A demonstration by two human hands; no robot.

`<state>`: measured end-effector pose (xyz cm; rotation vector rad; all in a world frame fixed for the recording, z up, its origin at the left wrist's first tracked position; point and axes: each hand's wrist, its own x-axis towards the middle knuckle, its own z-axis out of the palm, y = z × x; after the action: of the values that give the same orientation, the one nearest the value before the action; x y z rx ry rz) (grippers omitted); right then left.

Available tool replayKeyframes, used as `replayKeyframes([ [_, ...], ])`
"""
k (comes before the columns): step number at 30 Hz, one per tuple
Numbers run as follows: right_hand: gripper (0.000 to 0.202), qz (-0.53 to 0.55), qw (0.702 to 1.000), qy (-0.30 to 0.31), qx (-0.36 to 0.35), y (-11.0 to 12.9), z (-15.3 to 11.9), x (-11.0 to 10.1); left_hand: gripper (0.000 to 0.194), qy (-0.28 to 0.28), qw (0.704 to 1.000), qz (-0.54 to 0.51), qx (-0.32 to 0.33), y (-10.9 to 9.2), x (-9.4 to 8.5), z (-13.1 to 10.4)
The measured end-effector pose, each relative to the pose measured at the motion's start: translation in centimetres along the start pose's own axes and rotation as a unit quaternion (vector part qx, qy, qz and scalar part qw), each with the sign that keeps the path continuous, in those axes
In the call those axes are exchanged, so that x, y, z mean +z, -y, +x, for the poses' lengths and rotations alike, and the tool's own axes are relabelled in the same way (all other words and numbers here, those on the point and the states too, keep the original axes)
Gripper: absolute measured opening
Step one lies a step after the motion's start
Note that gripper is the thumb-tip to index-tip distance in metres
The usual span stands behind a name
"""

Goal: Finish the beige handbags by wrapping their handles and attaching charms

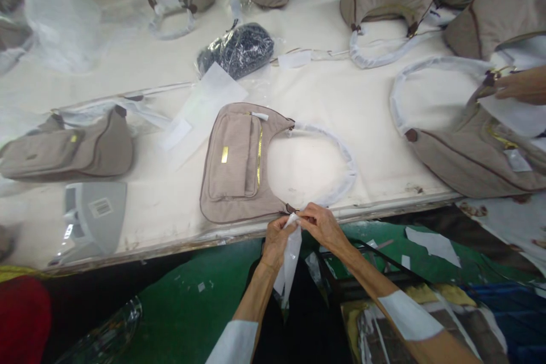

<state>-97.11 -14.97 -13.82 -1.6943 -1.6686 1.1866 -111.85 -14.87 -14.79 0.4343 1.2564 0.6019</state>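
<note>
Left hand (276,239) and right hand (321,226) partly hide white wrap (290,259)

No readable lettering or numbers
A label (102,207) with a barcode stands on the grey device (114,231) on the desk (156,213), its characters too small to read; the gold plate (224,154) on the taupe bag (232,186) and the pale tag (517,160) on the right-hand bag (452,160) are also illegible.

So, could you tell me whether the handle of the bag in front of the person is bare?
No, the handle of the bag is wrapped in whitish, translucent material along its visible loop.
</note>
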Motion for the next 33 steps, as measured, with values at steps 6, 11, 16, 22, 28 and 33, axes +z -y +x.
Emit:
replayKeyframes([
  [6,0.021,-0.045,0.999,-0.021,-0.002,0.1,0.6,0.3,0.037,-0.004,1.0,0.008,0.004,0.0,0.1,0.2],
  [11,0.022,-0.077,0.996,-0.035,-0.018,0.3,1.2,0.6,0.03,-0.02,1.0,0.004,-0.003,0.0,0.2,0.1],
  [16,0.025,-0.004,0.995,-0.093,0.029,0.9,-0.6,0.5,0.023,-0.028,0.999,-0.012,-0.031,0.0,0.3,0.1],
  [22,0.044,0.261,0.906,-0.128,0.307,1.4,-4.1,3.8,0.024,-0.022,0.999,-0.022,-0.022,-0.3,0.1,-0.7],
  [28,0.04,0.421,0.826,-0.139,0.349,2.4,-2.6,5.9,0.022,-0.048,0.998,0.024,0.014,-0.2,-0.7,-1.4],
  [33,0.034,0.373,0.848,-0.2,0.32,2.7,-2.6,6.9,0.013,-0.081,0.995,0.041,0.044,0.1,-1.1,-1.5],
])
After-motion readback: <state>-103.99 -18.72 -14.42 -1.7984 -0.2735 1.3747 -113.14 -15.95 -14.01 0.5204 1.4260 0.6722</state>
